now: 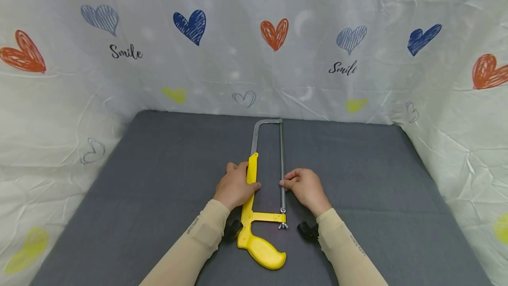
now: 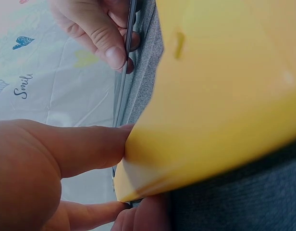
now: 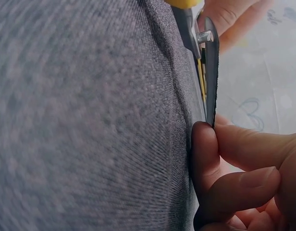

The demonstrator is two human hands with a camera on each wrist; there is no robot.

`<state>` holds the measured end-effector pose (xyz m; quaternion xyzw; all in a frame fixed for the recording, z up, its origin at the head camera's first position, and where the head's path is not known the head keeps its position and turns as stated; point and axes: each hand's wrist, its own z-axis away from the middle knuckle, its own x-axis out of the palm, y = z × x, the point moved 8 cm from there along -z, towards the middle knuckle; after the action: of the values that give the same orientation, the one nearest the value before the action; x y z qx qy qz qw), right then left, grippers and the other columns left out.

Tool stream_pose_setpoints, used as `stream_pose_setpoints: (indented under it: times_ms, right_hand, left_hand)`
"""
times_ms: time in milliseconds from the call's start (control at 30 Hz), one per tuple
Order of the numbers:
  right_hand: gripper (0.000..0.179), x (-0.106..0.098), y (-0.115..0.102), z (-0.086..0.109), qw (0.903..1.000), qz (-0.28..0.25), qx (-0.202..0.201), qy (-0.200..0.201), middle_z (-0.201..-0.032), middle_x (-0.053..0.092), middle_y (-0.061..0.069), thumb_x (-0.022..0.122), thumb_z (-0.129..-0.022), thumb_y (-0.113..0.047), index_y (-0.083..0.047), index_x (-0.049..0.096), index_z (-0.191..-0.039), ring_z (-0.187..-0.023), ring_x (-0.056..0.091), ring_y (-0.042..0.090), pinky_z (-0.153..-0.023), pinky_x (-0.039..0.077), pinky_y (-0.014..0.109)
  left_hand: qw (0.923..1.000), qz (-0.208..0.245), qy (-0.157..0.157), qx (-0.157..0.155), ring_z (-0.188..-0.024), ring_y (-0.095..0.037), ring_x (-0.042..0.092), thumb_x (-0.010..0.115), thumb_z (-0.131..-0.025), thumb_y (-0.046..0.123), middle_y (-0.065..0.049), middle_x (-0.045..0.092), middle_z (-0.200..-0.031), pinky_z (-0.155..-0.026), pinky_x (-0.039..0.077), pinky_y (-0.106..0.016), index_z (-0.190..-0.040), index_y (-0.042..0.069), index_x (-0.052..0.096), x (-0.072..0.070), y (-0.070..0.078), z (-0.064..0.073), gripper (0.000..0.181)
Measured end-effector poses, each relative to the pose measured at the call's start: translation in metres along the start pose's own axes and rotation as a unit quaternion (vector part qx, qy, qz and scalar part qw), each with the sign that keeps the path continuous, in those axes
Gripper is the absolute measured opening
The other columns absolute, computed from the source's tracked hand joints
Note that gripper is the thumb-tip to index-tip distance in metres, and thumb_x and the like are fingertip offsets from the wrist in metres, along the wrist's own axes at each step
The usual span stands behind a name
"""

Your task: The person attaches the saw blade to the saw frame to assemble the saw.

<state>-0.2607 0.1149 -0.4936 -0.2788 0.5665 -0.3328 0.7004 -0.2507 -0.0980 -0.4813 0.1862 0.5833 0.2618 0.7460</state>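
A hacksaw with a yellow frame and handle (image 1: 265,252) lies along the grey cloth, its steel front bow pointing away from me. My left hand (image 1: 237,185) grips the yellow bar of the frame, thumb on the inner side and fingers round the outer side. My right hand (image 1: 307,189) pinches the thin blade (image 1: 282,153) between thumb and forefinger, below its middle. In the right wrist view the blade (image 3: 212,72) runs down into that pinch, and its near end sits on a metal pin. A wing nut (image 1: 283,225) sits at the yellow crosspiece, under the blade's near end.
The grey cloth-covered table (image 1: 369,180) spreads out on both sides of the saw. A white curtain (image 1: 238,69) printed with hearts and "Smile" hangs behind and at the sides. Black wrist mounts (image 1: 308,231) sit beneath both wrists.
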Motion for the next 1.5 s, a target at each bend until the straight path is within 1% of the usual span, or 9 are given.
stream_pose_setpoints:
  times_ms: [200, 433, 833, 967, 1133, 1200, 1367, 1433, 1500]
  right_hand:
    - [0.016, 0.0, -0.001, -0.001, 1.0, 0.007, 0.002, 0.0, -0.079, 0.077, 0.001, 0.083, -0.096, -0.024, -0.009, 0.079, -0.099, -0.07, 0.065, 0.015, -0.064, 0.048, 0.03]
    - [0.019, -0.003, -0.001, 0.0, 0.9997, 0.021, -0.007, 0.007, -0.074, 0.075, -0.001, 0.084, -0.096, -0.03, -0.012, 0.078, -0.092, -0.065, 0.062, 0.016, -0.06, 0.046, 0.03]
    - [0.02, -0.003, -0.001, 0.004, 0.9997, 0.023, -0.011, -0.001, -0.073, 0.075, -0.002, 0.084, -0.094, -0.032, -0.013, 0.078, -0.092, -0.065, 0.061, 0.017, -0.06, 0.045, 0.031]
    - [0.02, -0.005, 0.004, 0.016, 0.9995, 0.029, -0.008, -0.006, -0.073, 0.073, -0.001, 0.082, -0.096, -0.032, -0.014, 0.077, -0.093, -0.064, 0.059, 0.017, -0.058, 0.045, 0.031]
    - [0.02, -0.009, 0.009, 0.042, 0.9989, 0.044, -0.012, -0.014, -0.072, 0.07, 0.0, 0.082, -0.096, -0.034, -0.015, 0.076, -0.095, -0.061, 0.06, 0.017, -0.057, 0.048, 0.033]
    - [0.02, -0.007, 0.009, 0.053, 0.9985, 0.042, -0.019, -0.031, -0.073, 0.07, -0.001, 0.083, -0.095, -0.034, -0.016, 0.076, -0.095, -0.06, 0.062, 0.016, -0.057, 0.049, 0.033]
    - [0.023, 0.006, 0.009, 0.076, 0.9948, 0.027, -0.029, -0.094, -0.076, 0.073, -0.003, 0.085, -0.094, -0.037, -0.017, 0.075, -0.095, -0.061, 0.063, 0.016, -0.057, 0.051, 0.035]
    - [0.022, 0.008, 0.008, 0.081, 0.9934, 0.023, -0.032, -0.108, -0.075, 0.073, -0.004, 0.086, -0.093, -0.036, -0.016, 0.075, -0.095, -0.061, 0.064, 0.016, -0.057, 0.052, 0.035]
    - [0.021, 0.009, 0.007, 0.084, 0.9927, 0.021, -0.036, -0.113, -0.076, 0.074, -0.003, 0.086, -0.092, -0.033, -0.016, 0.075, -0.096, -0.061, 0.064, 0.016, -0.057, 0.052, 0.035]
  left_hand:
    - [1.0, 0.001, -0.001, -0.002, -0.093, -0.032, 0.066, 0.082, -0.098, 0.032, -0.023, 0.048, -0.141, -0.089, 0.061, -0.048, -0.164, 0.009, 0.045, -0.001, 0.0, 0.0, 0.079]
    - [1.0, 0.0, -0.002, 0.003, -0.092, -0.032, 0.066, 0.082, -0.098, 0.031, -0.023, 0.049, -0.14, -0.088, 0.061, -0.049, -0.164, 0.008, 0.045, -0.001, 0.0, -0.001, 0.079]
    - [0.9999, -0.012, 0.001, 0.012, -0.092, -0.033, 0.066, 0.081, -0.099, 0.032, -0.024, 0.049, -0.139, -0.09, 0.06, -0.051, -0.164, 0.006, 0.044, -0.002, 0.0, 0.002, 0.079]
    - [0.9998, -0.016, 0.0, 0.015, -0.091, -0.033, 0.066, 0.081, -0.099, 0.032, -0.024, 0.049, -0.139, -0.089, 0.061, -0.05, -0.165, 0.007, 0.044, -0.002, 0.002, 0.003, 0.08]
    - [0.9995, -0.021, -0.003, 0.024, -0.092, -0.034, 0.066, 0.081, -0.099, 0.031, -0.024, 0.05, -0.138, -0.088, 0.061, -0.05, -0.165, 0.008, 0.043, 0.0, 0.006, 0.002, 0.08]
    - [0.9993, -0.028, -0.007, 0.026, -0.093, -0.035, 0.067, 0.08, -0.1, 0.031, -0.026, 0.05, -0.141, -0.088, 0.061, -0.051, -0.167, 0.008, 0.04, -0.001, 0.008, 0.002, 0.082]
    - [0.9988, -0.039, -0.021, 0.022, -0.097, -0.036, 0.067, 0.08, -0.099, 0.031, -0.028, 0.046, -0.149, -0.09, 0.06, -0.051, -0.172, 0.011, 0.031, -0.001, 0.006, 0.004, 0.09]
    - [0.9986, -0.038, -0.029, 0.022, -0.097, -0.036, 0.066, 0.08, -0.099, 0.031, -0.029, 0.045, -0.15, -0.09, 0.06, -0.05, -0.172, 0.012, 0.03, -0.001, 0.006, 0.004, 0.09]
    - [0.9983, -0.038, -0.037, 0.023, -0.096, -0.035, 0.066, 0.08, -0.099, 0.031, -0.029, 0.044, -0.15, -0.091, 0.06, -0.05, -0.172, 0.012, 0.031, 0.0, 0.006, 0.004, 0.09]
